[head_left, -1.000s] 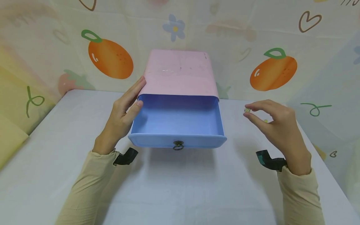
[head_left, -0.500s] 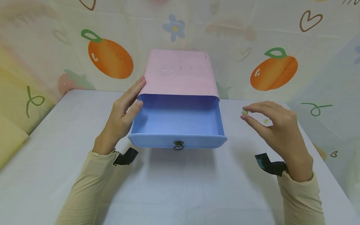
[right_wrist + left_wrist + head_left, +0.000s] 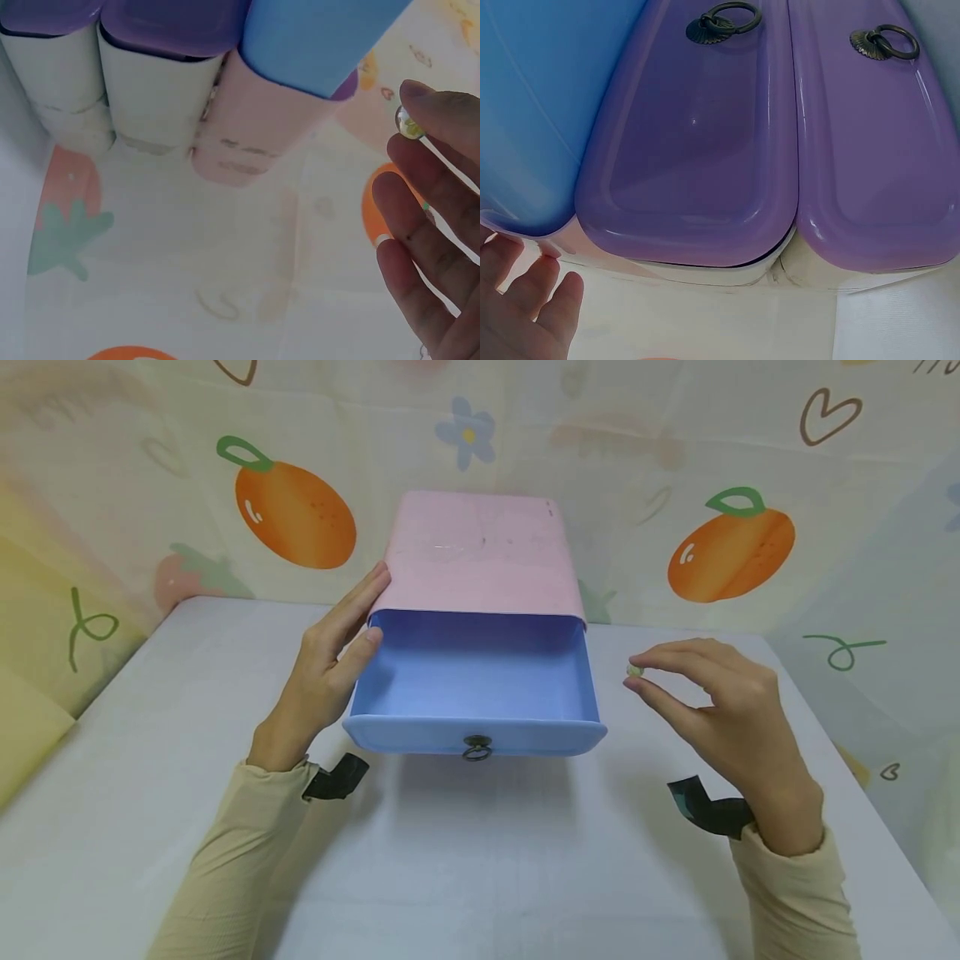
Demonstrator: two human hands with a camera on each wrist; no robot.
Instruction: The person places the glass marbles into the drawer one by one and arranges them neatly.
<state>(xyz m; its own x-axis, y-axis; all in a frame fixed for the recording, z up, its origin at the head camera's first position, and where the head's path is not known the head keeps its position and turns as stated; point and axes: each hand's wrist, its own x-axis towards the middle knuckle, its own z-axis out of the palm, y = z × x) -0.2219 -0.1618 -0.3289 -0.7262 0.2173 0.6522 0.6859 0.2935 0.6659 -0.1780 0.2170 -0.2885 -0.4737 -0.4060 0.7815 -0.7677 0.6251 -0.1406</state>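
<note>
A pink drawer cabinet stands at the back of the table. Its top blue drawer is pulled out, and a bronze ring pull hangs at its front. My left hand rests along the cabinet's left side, fingers straight, thumb by the drawer's edge. To the right of the drawer, my right hand pinches a small glass marble between thumb and index finger. In the right wrist view the marble looks clear with yellow-green inside; the other fingers stay loosely bent.
Two purple drawers with ring pulls sit shut below the blue one, seen in the left wrist view. A white cloth covers the table. A printed fabric backdrop hangs behind the cabinet.
My right hand has moved left and slightly nearer with the marble, toward the drawer. A small yellow-green thing seen earlier behind this hand is now hidden. My left hand stays put.
</note>
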